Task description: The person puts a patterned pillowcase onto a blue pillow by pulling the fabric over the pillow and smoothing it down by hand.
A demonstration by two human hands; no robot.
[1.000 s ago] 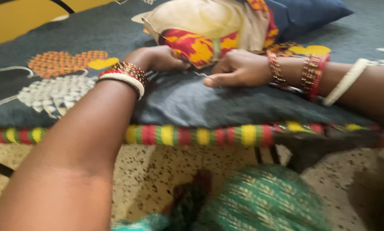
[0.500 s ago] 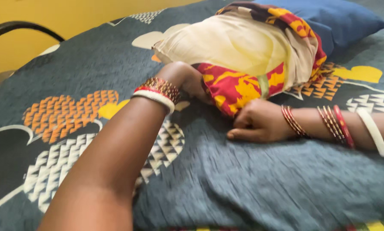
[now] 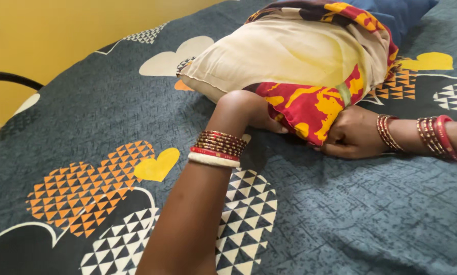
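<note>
Both hands (image 3: 350, 135) have slid under the pillow (image 3: 289, 61), grip unclear, on grey patterned bedspread (image 3: 86, 117) beside yellow wall (image 3: 60, 30).

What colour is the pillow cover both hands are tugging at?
Cream pillow cover with a red-and-yellow printed end, clearest in the head view.

The left arm comes up from the bottom middle of the frame. The left hand (image 3: 249, 109) bends down at the wrist. The right hand (image 3: 351, 135), at middle right, is curled with fingers closed.
</note>
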